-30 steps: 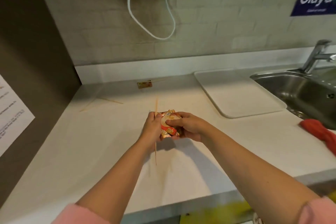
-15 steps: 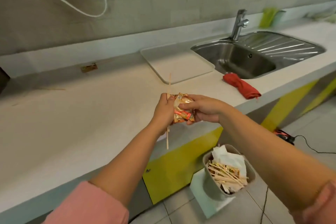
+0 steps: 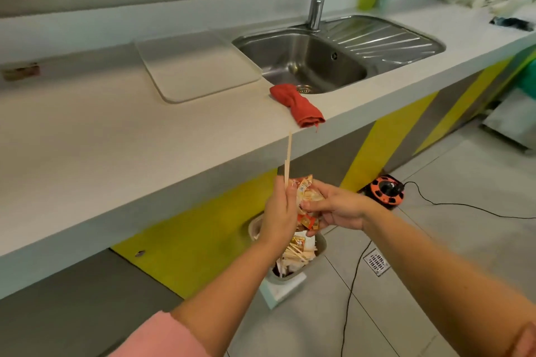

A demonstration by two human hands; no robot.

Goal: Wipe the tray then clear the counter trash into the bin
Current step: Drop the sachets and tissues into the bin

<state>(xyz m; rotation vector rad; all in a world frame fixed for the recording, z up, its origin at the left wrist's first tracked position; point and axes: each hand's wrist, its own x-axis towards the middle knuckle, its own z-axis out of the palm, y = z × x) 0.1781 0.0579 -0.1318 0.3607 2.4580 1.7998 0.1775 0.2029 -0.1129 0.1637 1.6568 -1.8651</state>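
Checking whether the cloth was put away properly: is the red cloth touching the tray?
Apart. The head view shows the red cloth lying at the sink's front edge, with a bare strip of counter between it and the tray.

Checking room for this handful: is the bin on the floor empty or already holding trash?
Already holding trash. Under the hands, the bin shows wooden sticks and sauce packets piled near its rim; how deep cannot be told.
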